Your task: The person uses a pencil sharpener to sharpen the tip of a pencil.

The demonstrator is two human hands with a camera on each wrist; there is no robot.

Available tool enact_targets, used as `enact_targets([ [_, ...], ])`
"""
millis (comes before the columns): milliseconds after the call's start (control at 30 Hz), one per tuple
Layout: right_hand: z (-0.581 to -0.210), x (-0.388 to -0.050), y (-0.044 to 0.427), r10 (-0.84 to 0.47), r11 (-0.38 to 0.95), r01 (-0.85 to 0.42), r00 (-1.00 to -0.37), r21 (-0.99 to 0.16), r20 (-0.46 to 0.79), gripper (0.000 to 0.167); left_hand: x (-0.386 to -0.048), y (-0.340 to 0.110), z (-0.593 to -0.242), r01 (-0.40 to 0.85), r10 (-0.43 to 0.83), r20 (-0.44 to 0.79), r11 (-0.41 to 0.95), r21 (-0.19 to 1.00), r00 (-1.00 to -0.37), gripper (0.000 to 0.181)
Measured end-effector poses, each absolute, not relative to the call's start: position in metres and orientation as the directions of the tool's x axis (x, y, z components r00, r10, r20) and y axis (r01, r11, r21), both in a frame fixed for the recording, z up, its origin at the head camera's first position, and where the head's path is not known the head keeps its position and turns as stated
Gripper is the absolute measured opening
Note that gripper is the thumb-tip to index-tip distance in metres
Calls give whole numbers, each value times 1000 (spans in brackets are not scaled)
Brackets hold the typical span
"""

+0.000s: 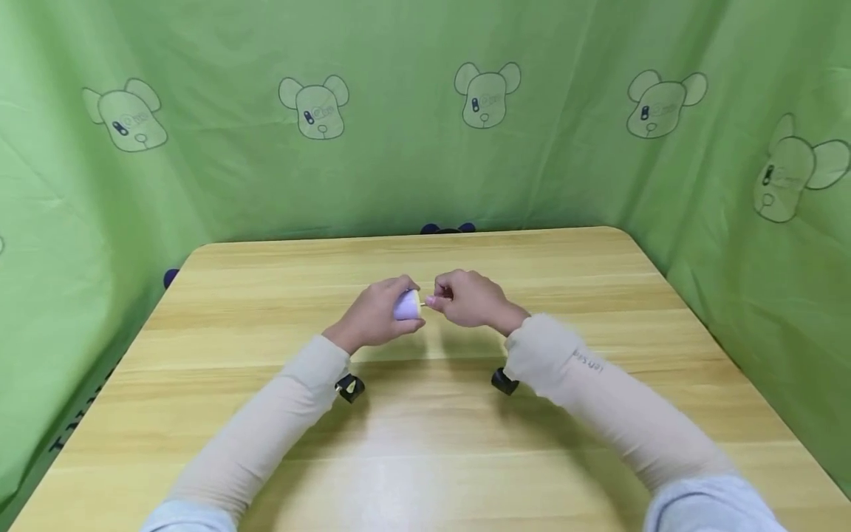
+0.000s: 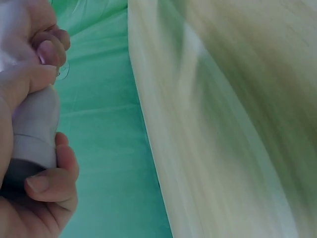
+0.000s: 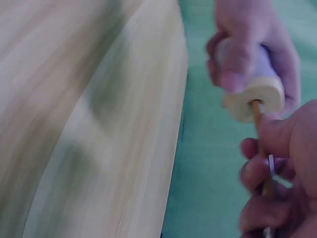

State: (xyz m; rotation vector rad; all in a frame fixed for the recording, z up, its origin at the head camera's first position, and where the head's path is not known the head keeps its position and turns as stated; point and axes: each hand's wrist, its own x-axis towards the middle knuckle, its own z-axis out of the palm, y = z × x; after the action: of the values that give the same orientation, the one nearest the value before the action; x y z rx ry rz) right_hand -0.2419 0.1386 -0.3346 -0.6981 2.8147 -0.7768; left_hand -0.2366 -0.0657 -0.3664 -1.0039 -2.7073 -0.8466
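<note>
My left hand [image 1: 375,314] grips a small pale lilac cylinder [image 1: 406,305] with a cream end, held above the table. In the left wrist view the cylinder [image 2: 35,124] also shows a dark grey band, with fingers of the left hand [image 2: 54,188] curled round it. My right hand [image 1: 470,299] is just to the right and pinches a thin orange-brown stick [image 3: 257,116]. In the right wrist view the stick's tip meets a hole in the cylinder's cream end [image 3: 270,91]; how deep it sits is hidden.
A wooden table [image 1: 399,458] lies under both arms. Green cloth [image 1: 399,177] with bear-head drawings hangs behind it and at both sides. Small black pieces [image 1: 350,387] show beside each wrist, seemingly attached to the sleeves.
</note>
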Motion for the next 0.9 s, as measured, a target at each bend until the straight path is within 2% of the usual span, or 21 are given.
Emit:
enact_targets([
  [67,-339,-240,137,-498,744,-487,-861,-458,108,17,-238,-69,-363,595,544,264,626,504,-796,47],
  [167,-347,-239,139,-535,702,-617,-787,-355,307,7,-240,-73,-358,543,523,213,632,553,-825,48],
  [267,-357,-240,141,-546,673,-712,-660,-199,515,4,-242,-75,-353,513,511,186,630,584,-839,49],
  [433,-372,-243,140,-471,679,-734,-442,-6,764,5,-244,-75,-345,495,507,179,603,626,-843,48],
  [600,-380,-245,137,-418,673,-738,-326,48,848,8,-244,-76,-336,469,508,143,602,646,-849,50],
  [767,-387,-246,135,-410,653,-750,-227,110,883,27,-243,-78,-328,440,523,86,604,665,-848,49],
  [900,-390,-247,133,-415,652,-735,-140,186,899,26,-243,-81,-327,436,544,59,599,672,-837,48],
])
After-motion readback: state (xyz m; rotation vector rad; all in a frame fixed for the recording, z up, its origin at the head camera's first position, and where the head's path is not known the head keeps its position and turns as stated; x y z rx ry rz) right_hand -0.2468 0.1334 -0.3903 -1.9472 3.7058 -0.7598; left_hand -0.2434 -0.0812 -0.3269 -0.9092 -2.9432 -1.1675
